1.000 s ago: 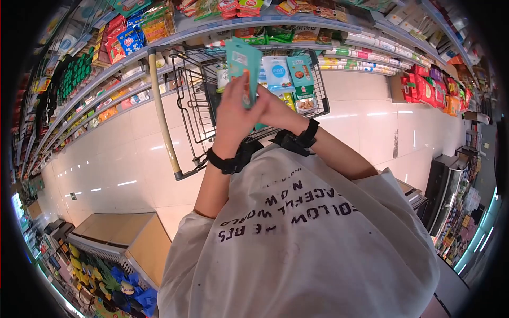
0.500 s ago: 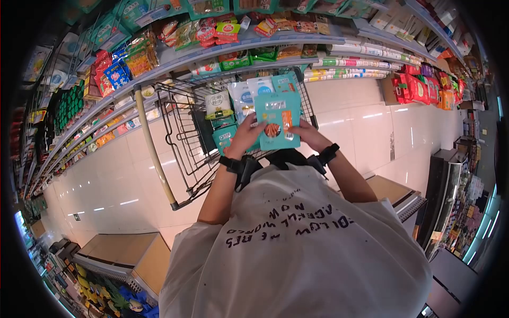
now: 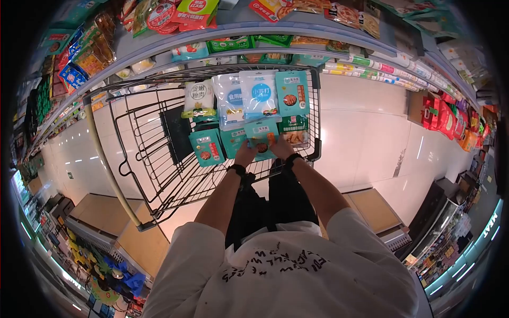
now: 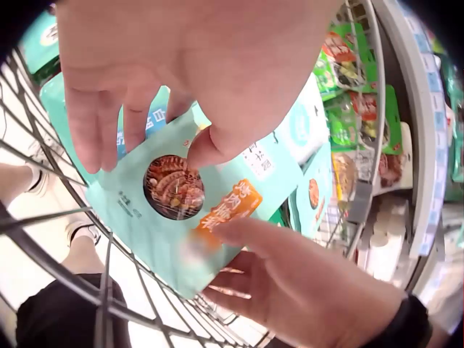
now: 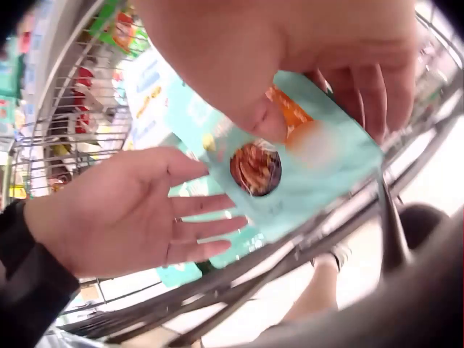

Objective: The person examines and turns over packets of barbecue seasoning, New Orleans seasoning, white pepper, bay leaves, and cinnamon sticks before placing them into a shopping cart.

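Note:
A teal food pouch [image 3: 261, 130] with a round picture of grilled meat and an orange label lies tilted over the near side of a wire shopping cart [image 3: 94, 143]. My right hand [image 3: 281, 148] pinches its right edge, thumb on the printed front and fingers behind. At the opposite edge, my left hand [image 3: 245, 155] has its fingers straight and spread, the thumb tip right at the pouch's border. Beside the left hand stand more teal pouches [image 3: 205, 147]. Farther in are white pouches [image 3: 260, 93], another teal pouch [image 3: 293, 95] and a dark green packet [image 3: 295, 127].
A whitish bag [image 3: 199, 98] sits at the cart's left part, near a black panel [image 3: 176, 135]. Shelves [image 3: 244, 34] full of packets run just beyond the cart. Red bags [image 3: 440, 114] stand at the right; low display stands [image 3: 374, 209] are behind the person.
The teal pouch was held upright, then turned flat before the body, and has come down onto the cart's near side. The left hand's fingers have spread from it. The cart appears larger and nearer.

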Tool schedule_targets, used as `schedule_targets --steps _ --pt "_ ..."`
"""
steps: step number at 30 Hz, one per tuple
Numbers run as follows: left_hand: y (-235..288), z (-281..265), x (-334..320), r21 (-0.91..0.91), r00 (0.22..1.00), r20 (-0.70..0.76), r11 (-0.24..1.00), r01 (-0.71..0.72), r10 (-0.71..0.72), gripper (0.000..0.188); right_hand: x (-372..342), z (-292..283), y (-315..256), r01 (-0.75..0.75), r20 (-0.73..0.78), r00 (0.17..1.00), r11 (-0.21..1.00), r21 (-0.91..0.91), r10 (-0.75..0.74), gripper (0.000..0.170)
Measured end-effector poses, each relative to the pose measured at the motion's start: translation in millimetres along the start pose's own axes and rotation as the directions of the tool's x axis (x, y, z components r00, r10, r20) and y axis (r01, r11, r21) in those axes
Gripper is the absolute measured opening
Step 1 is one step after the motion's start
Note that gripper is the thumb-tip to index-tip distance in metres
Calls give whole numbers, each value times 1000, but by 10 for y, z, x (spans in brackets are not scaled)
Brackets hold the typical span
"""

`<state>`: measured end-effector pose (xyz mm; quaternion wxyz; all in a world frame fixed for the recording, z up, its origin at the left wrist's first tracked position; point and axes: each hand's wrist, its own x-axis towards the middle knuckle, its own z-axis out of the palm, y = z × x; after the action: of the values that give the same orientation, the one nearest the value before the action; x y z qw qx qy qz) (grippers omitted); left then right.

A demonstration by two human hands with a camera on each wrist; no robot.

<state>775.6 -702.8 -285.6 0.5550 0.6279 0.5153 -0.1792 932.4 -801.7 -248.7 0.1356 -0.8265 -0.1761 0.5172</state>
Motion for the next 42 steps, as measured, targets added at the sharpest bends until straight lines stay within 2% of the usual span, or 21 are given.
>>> schedule_targets --steps 1,3,4,5,6,8,10,11,12,13,14,16,17,20,23,30,33,36,37,39,42 --pt "-13 64 50 -25 997 -71 999 -33 31 58 101 66 58 -57 30 998 997 -52 58 56" --pt "128 -4 37 -242 981 151 958 154 -120 59 130 -75 33 47 228 973 994 -95 -24 49" --pt "-197 176 220 -170 993 -14 978 -118 118 52 424 300 451 113 93 991 982 -149 -100 46" --pt "-206 209 243 -140 993 -43 983 -117 112 49 384 261 475 74 26 997 986 -152 -70 50" --pt "-209 179 259 25 1000 13 999 -29 28 51 307 51 284 -100 110 986 978 -184 122 52" --pt "0 137 170 105 995 -65 992 -73 80 56 343 61 429 26 62 998 980 -198 -14 55" --pt "209 -27 57 282 998 -27 958 60 -54 56 530 -26 664 331 332 921 855 -399 -202 47" --pt "374 -191 -10 263 998 56 965 20 -36 54 471 -212 614 244 304 929 967 -73 -211 43" --pt "470 -368 -131 241 990 138 971 -12 -22 52 332 -431 476 139 292 932 954 266 -217 40" --pt "257 -397 -84 125 987 107 984 -130 117 45 -38 -885 50 41 310 937 933 359 -161 35" --pt "400 -598 -224 117 989 68 983 -141 134 45 44 -1006 60 76 393 891 927 367 -229 34" --pt "822 -1018 -814 -516 993 109 856 29 32 37 -348 -1538 -303 78 347 901 883 462 -261 35" --pt "1123 -1289 -1136 -467 997 75 882 55 -23 36 -469 -1741 -474 98 328 896 854 512 -299 35" --pt "1258 -1841 -1613 -607 996 -45 790 -86 75 33 -612 -2284 -902 208 226 898 817 538 -377 29" --pt "1335 -2448 -1891 -576 983 -160 800 -167 91 30 -748 -2696 -1374 438 -19 854 699 565 -519 22" --pt "2249 -3711 -1737 -354 815 -404 751 -558 415 32 -1293 -3032 -2736 709 -152 662 546 447 -734 27" --pt "2804 -3958 -1361 -128 635 -492 672 -729 596 43 -1238 -2971 -3334 809 -212 547 446 383 -810 36" --pt "3374 -4030 -877 -84 456 -601 516 -853 656 50 -965 -2814 -3824 734 -273 655 505 455 -705 54" --pt "3540 -4087 -821 -99 454 -601 503 -859 658 50 -1068 -2757 -3969 736 -278 657 515 439 -701 54" --pt "3795 -4187 -758 127 489 -566 656 -744 664 54 -1365 -2688 -4248 694 -359 716 552 462 -599 70" --pt "3900 -4170 -422 57 397 -564 513 -856 724 55 -1090 -2637 -4355 750 -441 661 541 380 -607 80"
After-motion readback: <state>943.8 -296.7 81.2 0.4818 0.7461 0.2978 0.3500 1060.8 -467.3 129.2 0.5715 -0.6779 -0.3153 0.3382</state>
